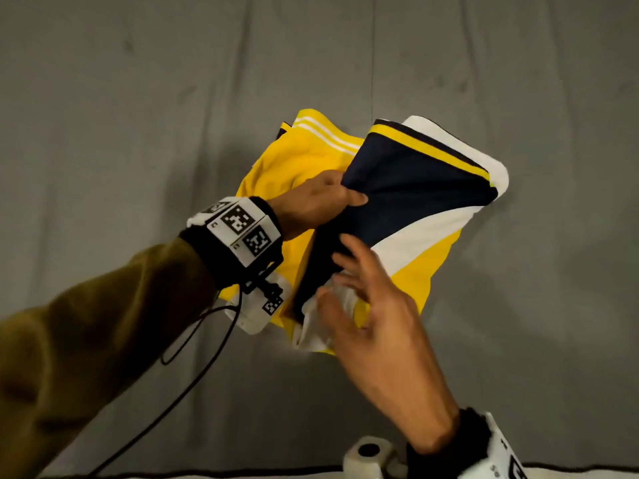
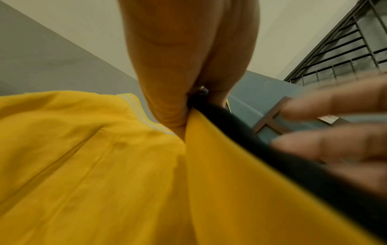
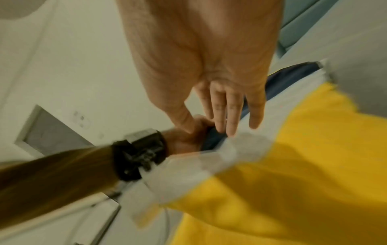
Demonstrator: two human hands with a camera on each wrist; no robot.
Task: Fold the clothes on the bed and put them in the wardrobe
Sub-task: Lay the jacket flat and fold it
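Clothes first: one yellow garment [image 1: 345,209] with navy and white panels sits bunched on the grey bed [image 1: 121,133], roughly in the middle of the head view, and it is only partly folded. The left hand [image 1: 316,198] has its fingers and thumb clamped on a navy panel, lifting that flap up off the yellow layers beneath. From the left wrist view you can see the pinch clearly, fingers [image 2: 167,106] closed on the dark edge where it meets the yellow cloth. The right hand [image 1: 373,305] hovers at the near edge of the garment, fingers spread apart and holding nothing, fingertips just brushing or just above the navy and white fabric; which of the two is hard to say. The right wrist view backs that up, with straight, separated fingers [image 3: 232,112] reaching toward the left hand's grip.

So where does the job stand? My read is mid-fold on this one piece: layers are stacked over each other but loose and uneven, white-striped hem poking out at the far side. Squaring it off looks unfinished, and carrying it to the wardrobe has not begun. No wardrobe shows in the head view, and no other clothes appear on the bed
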